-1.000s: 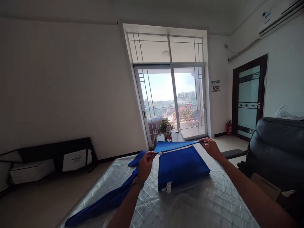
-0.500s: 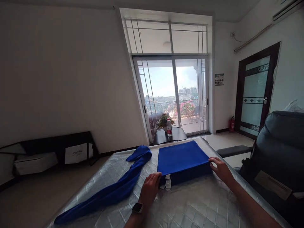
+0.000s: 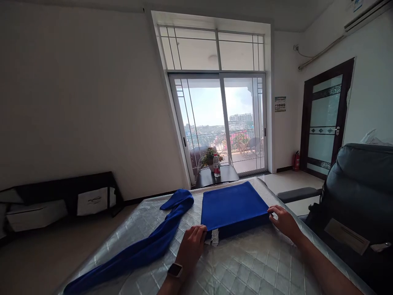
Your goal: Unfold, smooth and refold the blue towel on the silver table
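Observation:
A flat, folded blue cloth (image 3: 235,206) lies on a quilted mattress (image 3: 242,262) in a shiny plastic-like cover. My left hand (image 3: 193,242), with a watch on its wrist, pinches the cloth's near left corner. At the near right corner, my right hand (image 3: 283,219) grips the edge between thumb and fingers. White labels (image 3: 215,237) hang from the near edge, close to my left hand. To the left, a long, bunched blue fabric strip (image 3: 147,246) stretches diagonally over the mattress, apart from both hands.
A black leather chair (image 3: 353,192) stands at the right, its armrest (image 3: 299,194) close to the mattress. Beyond the far edge, a small dark table (image 3: 227,174) bears a bottle (image 3: 216,166) and a potted plant (image 3: 209,156). White boxes (image 3: 92,200) sit by the left wall.
The near edge of the folded cloth has come down, so less of its front side shows. Both hands keep their corners. The whole view has shifted slightly.

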The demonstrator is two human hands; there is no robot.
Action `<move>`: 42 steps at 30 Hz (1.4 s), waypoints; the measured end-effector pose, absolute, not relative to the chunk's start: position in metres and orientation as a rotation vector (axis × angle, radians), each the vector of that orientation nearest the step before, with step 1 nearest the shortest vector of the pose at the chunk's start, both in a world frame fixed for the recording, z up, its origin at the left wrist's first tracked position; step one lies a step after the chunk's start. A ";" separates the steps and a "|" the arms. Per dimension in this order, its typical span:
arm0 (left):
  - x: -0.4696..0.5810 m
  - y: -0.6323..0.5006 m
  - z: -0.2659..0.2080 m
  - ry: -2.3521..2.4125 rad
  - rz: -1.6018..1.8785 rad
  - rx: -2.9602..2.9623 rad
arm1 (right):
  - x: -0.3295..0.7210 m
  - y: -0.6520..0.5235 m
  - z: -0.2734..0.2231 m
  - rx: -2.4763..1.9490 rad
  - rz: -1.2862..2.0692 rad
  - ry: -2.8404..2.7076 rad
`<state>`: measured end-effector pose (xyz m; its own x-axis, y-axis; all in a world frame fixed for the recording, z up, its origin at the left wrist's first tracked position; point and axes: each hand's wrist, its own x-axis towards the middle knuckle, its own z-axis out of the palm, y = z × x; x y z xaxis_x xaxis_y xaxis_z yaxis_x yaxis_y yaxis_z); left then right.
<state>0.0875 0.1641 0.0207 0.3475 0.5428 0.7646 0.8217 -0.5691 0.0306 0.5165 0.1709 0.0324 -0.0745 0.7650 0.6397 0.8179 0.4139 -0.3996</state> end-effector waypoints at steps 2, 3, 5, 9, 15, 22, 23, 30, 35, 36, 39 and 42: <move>0.088 0.163 0.022 -1.260 -1.051 -2.286 | 0.517 0.171 0.032 -1.387 -0.084 -1.856; 0.089 0.162 0.023 -1.290 -1.041 -2.302 | 0.516 0.171 0.032 -1.404 -0.078 -1.870; 0.090 0.160 0.024 -1.351 -1.023 -2.327 | 0.516 0.170 0.032 -1.439 -0.057 -1.904; 0.091 0.157 0.027 -1.429 -0.978 -2.347 | 0.512 0.167 0.037 -1.508 -0.124 -1.958; 0.099 0.156 0.033 -1.370 -1.011 -2.324 | 0.488 0.164 0.047 -1.447 -0.266 -1.997; 0.113 0.159 0.019 -1.337 -0.731 -2.530 | 0.473 0.169 0.026 -1.506 -0.127 -2.108; 0.112 0.160 0.016 -1.364 -0.694 -2.555 | 0.475 0.169 0.023 -1.523 -0.081 -2.120; 0.105 0.162 0.014 -1.392 -0.627 -2.634 | 0.478 0.170 0.014 -1.547 -0.048 -2.099; 0.102 0.161 0.018 -1.411 -0.586 -2.697 | 0.475 0.172 0.009 -1.569 -0.079 -2.092; 0.102 0.161 0.019 -1.418 -0.573 -2.712 | 0.475 0.172 0.008 -1.571 -0.083 -2.094; 0.101 0.161 0.022 -1.463 -0.511 -2.756 | 0.475 0.172 0.009 -1.573 -0.078 -2.090; 0.100 0.161 0.023 -1.488 -0.476 -2.792 | 0.476 0.170 0.013 -1.577 -0.047 -2.088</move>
